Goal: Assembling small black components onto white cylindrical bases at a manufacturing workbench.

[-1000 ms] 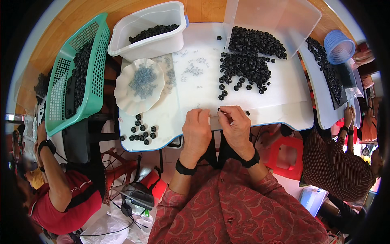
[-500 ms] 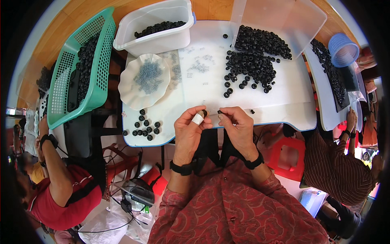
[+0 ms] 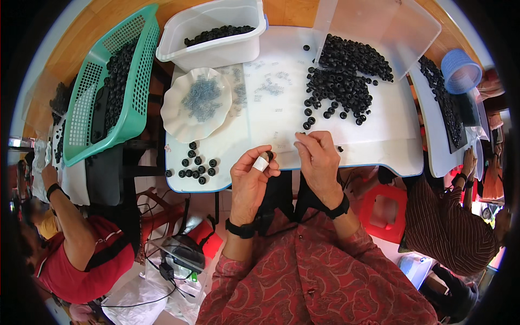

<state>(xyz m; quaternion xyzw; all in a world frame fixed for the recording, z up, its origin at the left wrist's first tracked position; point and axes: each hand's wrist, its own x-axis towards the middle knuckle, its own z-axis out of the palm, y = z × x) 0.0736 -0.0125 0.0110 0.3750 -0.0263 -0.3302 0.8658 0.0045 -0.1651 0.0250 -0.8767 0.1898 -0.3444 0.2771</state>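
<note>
Landmark: round white plate with a scalloped rim [image 3: 173,120], on the white, blue-edged bench [image 3: 374,142]; small clear grey-blue pieces [image 3: 203,101] are heaped on it.
Left hand: positioned right of the plate, toward the person; the left hand [image 3: 246,184] is part-closed, fingers curled, with a white wrap [image 3: 261,163] around one digit.
Held part: small, round black part [image 3: 270,155], gripped at the left fingertips, right of and nearer the person than the plate.
Right hand: farther right of the plate; the right hand [image 3: 322,162] has thumb and forefinger tips close together; whether they grip anything cannot be told.
Loose stock: pile of glossy black ring-shaped parts [image 3: 339,89], well right of the plate.
Near group: loose black rings [image 3: 198,161], just on the person's side of the plate.
Containers: white rectangular plastic tub [image 3: 222,53], beyond the plate; green perforated plastic basket [image 3: 130,111], left of it.
</note>
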